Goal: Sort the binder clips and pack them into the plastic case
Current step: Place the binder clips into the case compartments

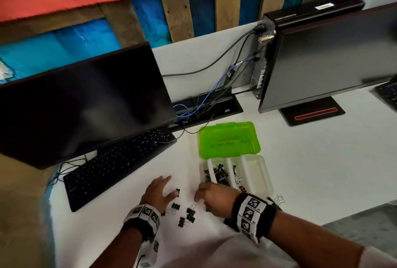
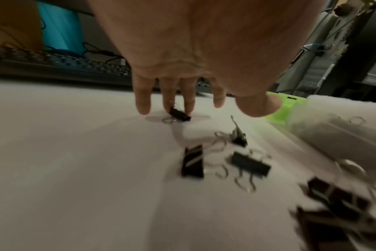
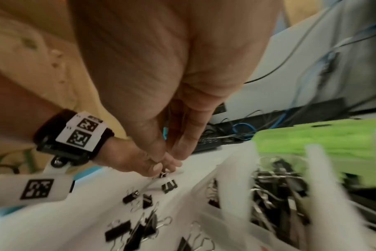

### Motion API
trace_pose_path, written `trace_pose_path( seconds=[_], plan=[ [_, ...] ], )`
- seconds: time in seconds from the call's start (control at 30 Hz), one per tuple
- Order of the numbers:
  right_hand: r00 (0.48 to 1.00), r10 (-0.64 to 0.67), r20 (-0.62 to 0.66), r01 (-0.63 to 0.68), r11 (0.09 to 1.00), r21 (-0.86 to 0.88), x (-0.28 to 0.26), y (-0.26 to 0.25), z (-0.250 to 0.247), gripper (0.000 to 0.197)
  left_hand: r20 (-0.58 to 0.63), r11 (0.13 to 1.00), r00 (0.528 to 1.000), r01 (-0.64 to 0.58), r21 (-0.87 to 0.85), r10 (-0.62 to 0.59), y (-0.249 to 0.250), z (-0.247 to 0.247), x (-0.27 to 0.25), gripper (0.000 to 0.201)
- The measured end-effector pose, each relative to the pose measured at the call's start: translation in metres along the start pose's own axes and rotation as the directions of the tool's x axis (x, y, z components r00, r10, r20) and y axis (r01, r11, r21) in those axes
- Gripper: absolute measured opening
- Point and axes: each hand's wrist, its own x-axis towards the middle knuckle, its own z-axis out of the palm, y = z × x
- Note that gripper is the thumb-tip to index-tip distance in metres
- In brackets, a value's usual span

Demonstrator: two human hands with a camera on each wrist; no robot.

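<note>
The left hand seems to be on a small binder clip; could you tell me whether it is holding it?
Not held: the left hand presses straight fingertips on a small binder clip's black body on the table.

Keyboard (image 1: 120,166), monitors (image 1: 86,100) (both dark), cables (image 1: 217,87)

Left hand (image 1: 158,190) splayed — right hand (image 1: 211,200) curled

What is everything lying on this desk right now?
binder clips: a scattered handful, black, loose on the desk between the hands; more in the case
plastic case: one, clear, open, with dividers, right of the clips
lid: one, green, behind the case
keyboard: one, black, left
monitors: two, black, at the back
left hand: fingertips touching one small clip
right hand: beside the case, grip unclear
</note>
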Motion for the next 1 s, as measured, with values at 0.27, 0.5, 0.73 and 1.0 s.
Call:
trace_pose_path(
  seconds=[0.27,0.5,0.73,1.0],
  plan=[
    [0.961,0.046,0.274,0.036,0.956,-0.290,0.027,-0.022,0.037,0.034,0.207,0.947,0.932,-0.316,0.058,0.298,-0.014,0.033,-0.036,0.132],
    [0.959,0.007,0.282,0.047,0.982,-0.185,0.029,-0.022,0.046,0.054,0.257,0.871,0.893,-0.429,0.241,0.369,-0.002,0.051,-0.033,0.123],
    [0.971,-0.012,0.240,0.083,0.955,-0.284,0.037,-0.031,0.056,0.029,0.145,0.854,0.893,-0.449,0.262,0.426,-0.004,0.044,-0.031,0.076],
    [0.954,-0.084,0.286,0.135,0.977,-0.163,0.045,-0.025,0.052,0.018,-0.098,0.949,0.969,-0.197,0.247,0.227,-0.038,0.039,-0.048,0.052]
  ],
)
